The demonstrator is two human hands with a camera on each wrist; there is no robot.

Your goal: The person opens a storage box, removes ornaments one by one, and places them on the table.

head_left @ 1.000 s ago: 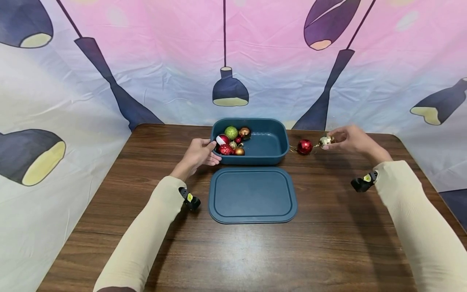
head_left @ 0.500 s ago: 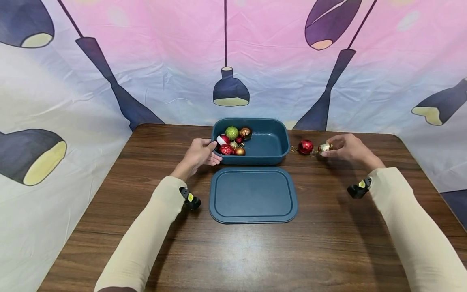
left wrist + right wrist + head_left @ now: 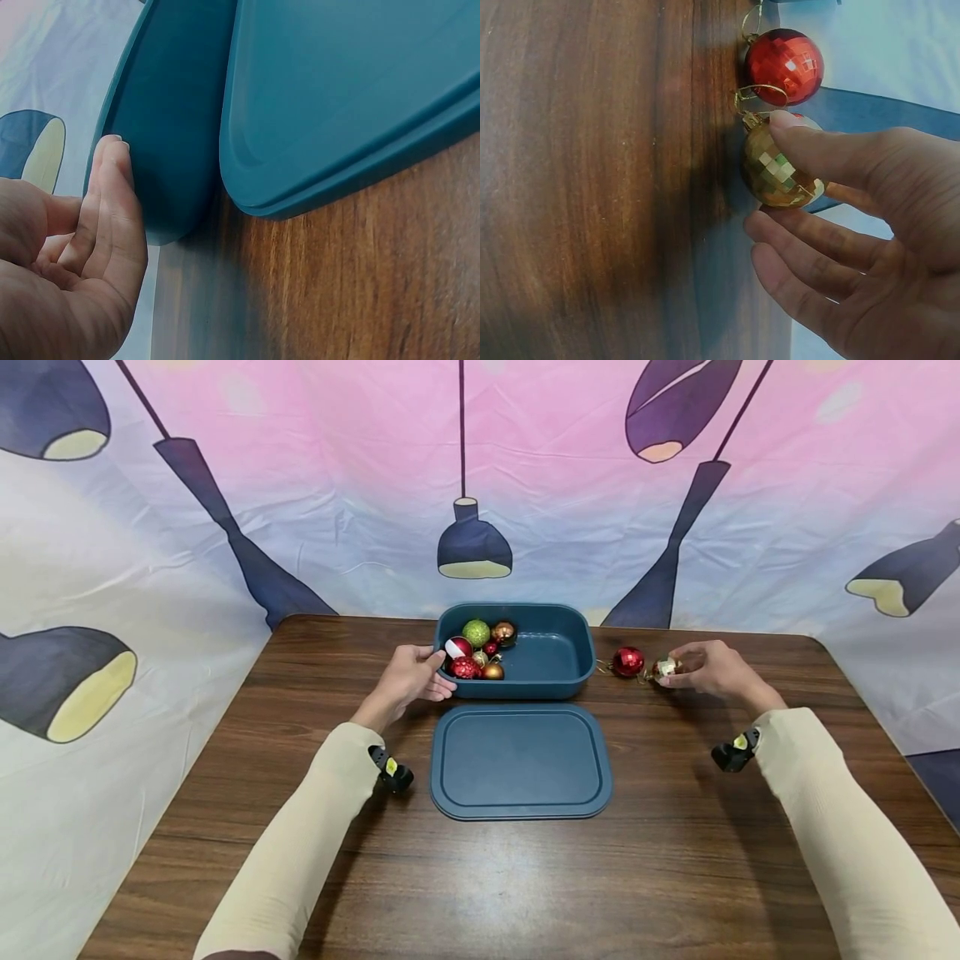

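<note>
In the head view my left hand (image 3: 408, 677) holds the left front corner of a dark teal box (image 3: 551, 689), the thumb at its rim and the fingers along the outer wall. Several Christmas baubles lie in the box's left part, among them a glittery green bauble (image 3: 476, 632) and a red-and-white bauble (image 3: 458, 647). To the right of the box, my right hand (image 3: 716, 672) pinches a gold mirrored bauble (image 3: 774, 169) between thumb and fingers, low at the tabletop. Close beside it lies a red mirrored bauble (image 3: 786, 66) with a gold hanging loop.
A flat teal lid (image 3: 521, 764) lies on the wooden table (image 3: 495, 885) just in front of the box. Behind the table's far edge hangs a cloth backdrop (image 3: 360, 527) printed with lamps.
My right hand has lowered toward the table and shifted slightly left, bringing the gold bauble down beside the red one. My left hand and the box stay in place.
</note>
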